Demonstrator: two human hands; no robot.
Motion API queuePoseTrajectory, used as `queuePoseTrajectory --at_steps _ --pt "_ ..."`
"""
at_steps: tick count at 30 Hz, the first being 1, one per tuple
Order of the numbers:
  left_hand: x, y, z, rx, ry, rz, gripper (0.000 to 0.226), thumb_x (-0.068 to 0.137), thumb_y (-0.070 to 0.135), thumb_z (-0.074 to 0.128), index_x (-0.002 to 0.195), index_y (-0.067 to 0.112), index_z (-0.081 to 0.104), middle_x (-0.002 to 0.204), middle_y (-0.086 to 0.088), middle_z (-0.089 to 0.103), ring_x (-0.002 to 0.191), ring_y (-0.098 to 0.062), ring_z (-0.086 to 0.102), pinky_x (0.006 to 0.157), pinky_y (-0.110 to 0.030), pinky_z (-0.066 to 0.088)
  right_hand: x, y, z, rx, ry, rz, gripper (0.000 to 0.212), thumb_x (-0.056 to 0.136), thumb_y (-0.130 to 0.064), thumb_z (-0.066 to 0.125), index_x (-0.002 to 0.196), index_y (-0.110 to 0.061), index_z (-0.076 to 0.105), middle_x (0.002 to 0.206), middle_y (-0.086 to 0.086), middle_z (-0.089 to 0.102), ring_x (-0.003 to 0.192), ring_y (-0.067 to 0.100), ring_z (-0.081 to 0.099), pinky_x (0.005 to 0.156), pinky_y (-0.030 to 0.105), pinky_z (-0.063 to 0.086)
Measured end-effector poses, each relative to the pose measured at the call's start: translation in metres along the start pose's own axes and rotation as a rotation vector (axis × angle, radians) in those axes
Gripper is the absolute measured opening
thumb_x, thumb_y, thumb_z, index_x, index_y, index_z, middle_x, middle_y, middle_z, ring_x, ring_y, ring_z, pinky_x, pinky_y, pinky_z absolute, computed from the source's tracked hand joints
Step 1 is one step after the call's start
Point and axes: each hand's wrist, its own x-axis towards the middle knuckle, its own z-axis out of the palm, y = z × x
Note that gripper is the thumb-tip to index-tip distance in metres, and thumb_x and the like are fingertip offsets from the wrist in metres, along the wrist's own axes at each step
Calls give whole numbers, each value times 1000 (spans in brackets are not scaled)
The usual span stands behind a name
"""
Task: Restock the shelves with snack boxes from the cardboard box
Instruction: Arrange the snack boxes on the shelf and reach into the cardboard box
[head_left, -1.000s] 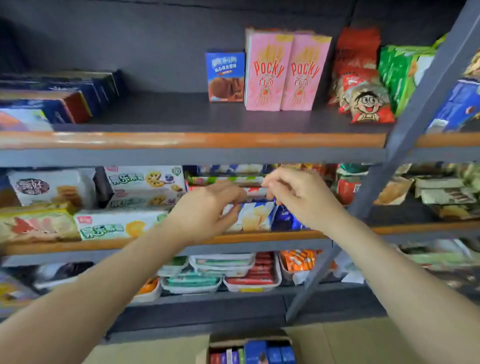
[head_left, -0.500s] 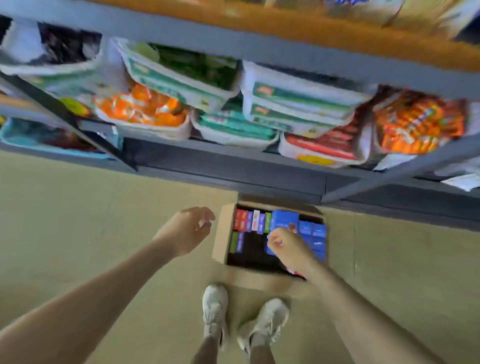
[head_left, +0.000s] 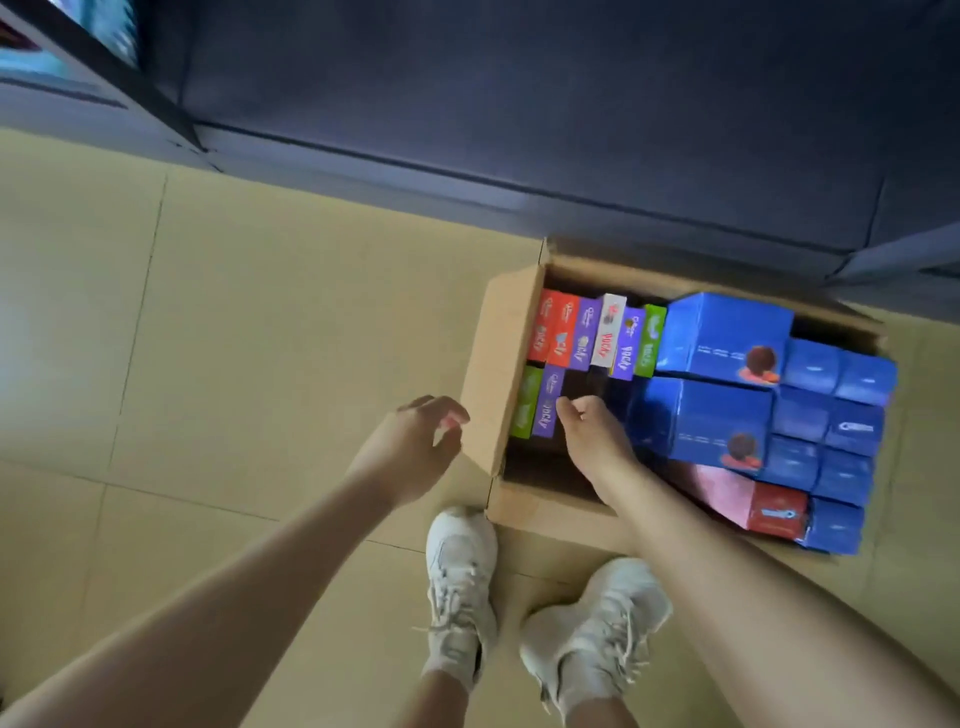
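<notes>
Head view looked straight down at your two white sneakers (head_left: 462, 582) on the tan tiled floor (head_left: 208, 338), with the cardboard box (head_left: 498, 374) just ahead of them, against the dark shelf base (head_left: 519, 130). Inside it stood eight slim Pocky boxes (head_left: 587, 338), six in the far row and two nearer, beside two big blue boxes (head_left: 722, 332). Your right hand (head_left: 597, 436) reached into the box, fingers curled at the purple Pocky box (head_left: 546, 402), though a real grip wasn't clear. Your left hand (head_left: 410, 447) hovered outside the left wall, fingers loosely curled, holding nothing.
</notes>
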Motion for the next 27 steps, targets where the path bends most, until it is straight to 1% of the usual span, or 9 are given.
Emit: queuePoseTrajectory --at_steps 3,6,9,13,15,17,20,24,27 --pt "10 -14 21 -12 -31 -20 24 90 14 46 107 19 63 110 4 64 99 -10 58 78 -18 39 25 15 17 87 -40 54 42 93 -44 45 120 -12 48 119 8 58 92 17 52 59 25 37" --pt "12 -24 35 -8 -69 -9 25 91 15 45 108 20 63 110 5 63 96 -8 57 78 -17 40 37 31 25 89 -100 41 48 92 -46 46 126 -12 44 122 7 56 102 19 55 60 21 38" --pt "14 -27 39 -19 -75 -6 25 91 12 45 107 20 63 106 5 63 84 -6 53 73 -17 38 38 39 26 188 -50 -72 25 93 -29 51 113 -17 41 114 3 57 92 9 55 59 14 43" --pt "16 -21 40 -48 -56 -20 25 91 11 45 107 19 63 104 4 63 82 -8 53 72 -19 37 35 31 24 363 34 -5 34 92 -13 50 120 -21 32 104 -3 48 91 15 55 73 35 57" --pt "17 -14 38 -60 -55 -19 25 91 12 44 107 19 62 103 4 63 82 -9 53 73 -20 39 36 26 21 479 75 167 37 94 -15 43 127 -21 29 106 1 47 96 23 54 86 46 53" --pt "17 -9 36 -62 -58 -10 25 92 12 44 107 19 62 104 4 62 84 -10 54 75 -22 42 38 23 18 503 91 251 35 95 -20 39 128 -19 30 115 9 47 102 26 51 88 46 51" --pt "19 -6 34 -58 -54 2 25 92 13 44 108 20 62 103 5 62 83 -10 55 75 -22 42 37 25 16 378 73 171 36 94 -24 46 126 -13 32 118 11 50 97 23 50 67 27 45" --pt "22 -4 32 -67 -27 5 25 91 12 44 107 22 61 98 8 60 78 -6 53 71 -21 39 25 36 9 81 172 1 30 88 -17 60 113 -7 45 117 13 60 106 29 58 73 26 43" --pt "17 5 26 -120 1 16 25 91 12 46 110 22 59 95 10 58 74 6 51 65 -15 38 -5 36 -15 91 334 -237 24 85 -18 63 104 -7 53 99 10 68 83 26 62 63 21 36"
